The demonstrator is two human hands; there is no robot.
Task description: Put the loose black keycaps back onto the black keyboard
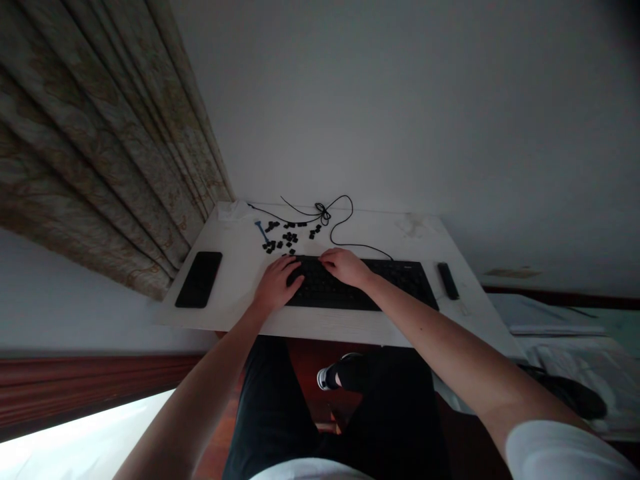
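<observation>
The left hand (277,283) and right hand (345,267) rest open, clamping nothing, on the black keyboard (335,297). Loose black keycaps (283,239) and a tangled cable (325,215) lie just beyond the keyboard.

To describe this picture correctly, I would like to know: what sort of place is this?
Probably a room in a home, used for computer work. A white desk stands against the wall, a patterned curtain hangs beside it, and a black keyboard and smartphone lie on the desk.
</observation>
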